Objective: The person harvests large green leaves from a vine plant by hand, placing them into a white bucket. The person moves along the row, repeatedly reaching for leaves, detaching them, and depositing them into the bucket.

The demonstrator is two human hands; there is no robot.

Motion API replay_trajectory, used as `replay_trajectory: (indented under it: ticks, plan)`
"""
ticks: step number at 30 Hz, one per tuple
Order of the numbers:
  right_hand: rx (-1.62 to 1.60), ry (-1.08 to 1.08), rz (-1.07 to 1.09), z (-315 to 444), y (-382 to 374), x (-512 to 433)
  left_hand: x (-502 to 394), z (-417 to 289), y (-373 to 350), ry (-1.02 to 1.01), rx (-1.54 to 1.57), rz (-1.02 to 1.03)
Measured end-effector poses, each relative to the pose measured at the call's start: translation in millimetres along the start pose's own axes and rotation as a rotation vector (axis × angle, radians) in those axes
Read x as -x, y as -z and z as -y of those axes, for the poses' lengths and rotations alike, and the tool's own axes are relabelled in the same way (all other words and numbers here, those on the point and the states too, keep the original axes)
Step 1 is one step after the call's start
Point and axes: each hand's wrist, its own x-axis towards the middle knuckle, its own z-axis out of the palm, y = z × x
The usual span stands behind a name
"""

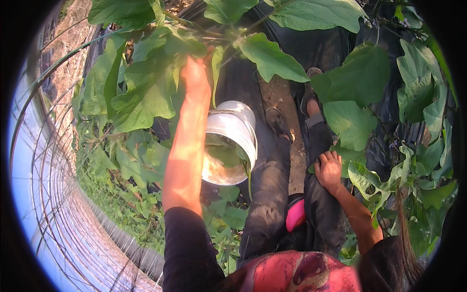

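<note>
My left hand (196, 71) reaches up among the broad lobed leaves (146, 87) of an eggplant plant, near its stem. Leaves cover its fingertips, so whether they grip anything is hidden. Below the hand and right of the forearm, a white plastic bucket (237, 122) has its mouth facing me. Green leaf material (230, 155) shows inside, and a green stem (249, 184) hangs past the rim. My right hand (329, 168) rests on my trouser leg at the knee, fingers bent. A bit of green leaf shows at its edge; I cannot tell if it is held.
Black plastic sheeting (303, 33) covers the ground on both sides of a bare soil strip (279, 95), where my feet are. More eggplant plants (416, 84) crowd the right. Curved metal hoops (40, 78) line the left. Something bright pink (295, 215) lies between my thighs.
</note>
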Motion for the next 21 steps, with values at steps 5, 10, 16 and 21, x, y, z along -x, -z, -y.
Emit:
replay_trajectory:
  ticks: [5,10,16,21]
  plan:
    - [0.041,0.031,-0.071,-5.3,-8.7,4.6,-16.0,9.3,-5.9,-0.075,-0.007,0.057]
    - [0.044,0.019,-0.04,2.1,-6.7,5.0,-22.1,12.0,-4.8,-0.015,0.042,0.095]
    - [0.059,0.001,-0.028,7.8,-9.5,6.6,-26.1,22.8,2.9,0.006,-0.057,0.058]
    - [0.095,-0.006,-0.048,4.9,-17.8,11.6,-2.9,1.0,-21.2,0.118,0.098,0.05]
